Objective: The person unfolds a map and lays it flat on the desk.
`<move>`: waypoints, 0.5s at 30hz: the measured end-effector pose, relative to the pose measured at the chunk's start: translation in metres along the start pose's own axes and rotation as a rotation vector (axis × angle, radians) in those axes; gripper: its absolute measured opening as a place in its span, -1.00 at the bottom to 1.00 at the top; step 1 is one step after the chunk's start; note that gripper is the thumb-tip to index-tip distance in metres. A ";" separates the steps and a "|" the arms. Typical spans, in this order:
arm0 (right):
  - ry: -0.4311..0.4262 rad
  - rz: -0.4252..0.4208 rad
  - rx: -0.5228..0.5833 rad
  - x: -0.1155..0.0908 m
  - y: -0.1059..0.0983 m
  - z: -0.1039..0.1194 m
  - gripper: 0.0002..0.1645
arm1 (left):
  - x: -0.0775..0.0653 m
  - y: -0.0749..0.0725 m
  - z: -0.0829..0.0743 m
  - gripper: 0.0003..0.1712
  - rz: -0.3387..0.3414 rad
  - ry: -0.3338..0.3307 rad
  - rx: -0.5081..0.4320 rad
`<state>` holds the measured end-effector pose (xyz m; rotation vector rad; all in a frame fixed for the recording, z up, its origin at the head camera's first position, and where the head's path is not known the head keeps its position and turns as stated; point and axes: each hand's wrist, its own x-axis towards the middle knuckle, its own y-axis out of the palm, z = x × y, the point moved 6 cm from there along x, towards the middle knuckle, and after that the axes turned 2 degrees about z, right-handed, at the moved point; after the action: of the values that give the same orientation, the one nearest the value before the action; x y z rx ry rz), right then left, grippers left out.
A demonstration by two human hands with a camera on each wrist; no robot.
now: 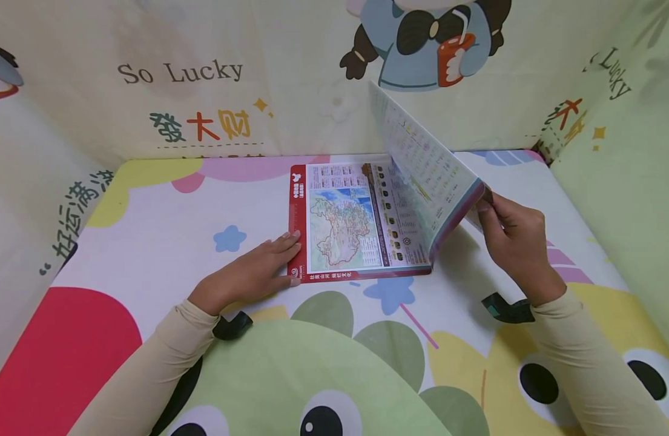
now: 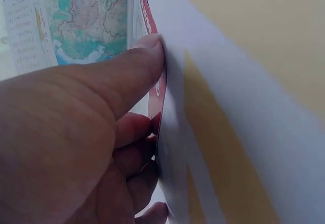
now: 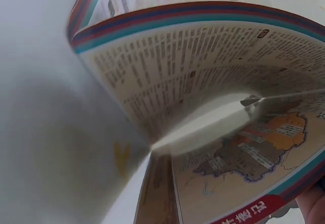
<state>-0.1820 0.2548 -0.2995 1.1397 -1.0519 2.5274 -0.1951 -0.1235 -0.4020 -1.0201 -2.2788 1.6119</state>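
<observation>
A folded paper map [image 1: 342, 227] with a red border lies on the table, its right-hand panel [image 1: 429, 163] raised at a steep slant. My left hand [image 1: 252, 266] rests on the map's red left edge, fingers straight; up close, the left wrist view shows the thumb [image 2: 144, 56] along that red edge [image 2: 157, 102]. On the other side my right hand [image 1: 511, 239] pinches the near right corner of the raised panel between thumb and fingers. Seen from the right wrist, the folded sheets [image 3: 167, 66] bow apart around a gap, with printed text and a coloured map; only a bit of the fingers [image 3: 312, 206] shows.
A cartoon-printed cloth [image 1: 361, 363] covers the table under the map. Behind stands a printed curtain [image 1: 290, 79], with another pale green hanging [image 1: 623, 175] on the right. Both wrists wear a dark strap piece, the left [image 1: 233, 326] and the right [image 1: 508, 309].
</observation>
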 end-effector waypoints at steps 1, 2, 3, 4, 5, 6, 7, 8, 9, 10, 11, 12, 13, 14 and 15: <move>-0.003 -0.003 -0.006 -0.001 -0.002 -0.001 -0.79 | 0.000 0.000 0.000 -0.06 0.002 -0.001 -0.002; -0.004 -0.004 -0.013 -0.002 -0.003 -0.003 -0.83 | 0.000 0.000 0.000 -0.05 0.003 -0.001 -0.003; 0.000 -0.005 -0.022 -0.003 -0.005 -0.005 -0.86 | 0.000 0.000 -0.001 -0.05 0.003 0.000 -0.004; 0.004 -0.009 -0.025 -0.004 -0.007 -0.006 -0.88 | 0.000 0.000 -0.001 -0.05 0.003 0.003 -0.003; 0.013 -0.014 -0.031 -0.005 -0.009 -0.009 -0.87 | 0.000 0.000 -0.001 -0.05 0.002 0.005 0.000; 0.018 -0.019 -0.033 -0.005 -0.012 -0.011 -0.85 | 0.000 0.000 -0.001 -0.05 0.002 0.005 0.001; 0.025 -0.022 -0.035 -0.006 -0.014 -0.013 -0.83 | 0.001 0.000 -0.001 -0.05 0.003 0.002 0.005; 0.030 -0.028 -0.042 -0.006 -0.016 -0.015 -0.83 | 0.001 0.000 -0.001 -0.05 0.004 0.002 0.009; 0.032 -0.037 -0.051 -0.007 -0.019 -0.016 -0.81 | 0.001 0.000 -0.001 -0.05 0.005 0.002 0.012; 0.032 -0.043 -0.054 -0.007 -0.021 -0.018 -0.81 | 0.001 0.000 -0.001 -0.05 0.007 0.000 0.017; 0.032 -0.049 -0.053 -0.007 -0.023 -0.019 -0.80 | 0.001 0.000 0.000 -0.05 0.010 -0.004 0.018; 0.030 -0.055 -0.051 -0.007 -0.026 -0.020 -0.80 | 0.001 0.000 0.000 -0.05 0.013 -0.007 0.019; 0.034 -0.061 -0.054 -0.008 -0.028 -0.022 -0.80 | 0.001 0.000 0.000 -0.05 0.015 -0.008 0.019; 0.038 -0.070 -0.065 -0.008 -0.030 -0.023 -0.80 | 0.001 0.000 0.000 -0.05 0.016 -0.007 0.018; 0.045 -0.076 -0.070 -0.008 -0.032 -0.024 -0.79 | 0.001 0.000 0.000 -0.05 0.016 -0.006 0.018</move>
<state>-0.1773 0.2955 -0.2990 1.0776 -1.0566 2.4269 -0.1958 -0.1225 -0.4018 -1.0331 -2.2619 1.6404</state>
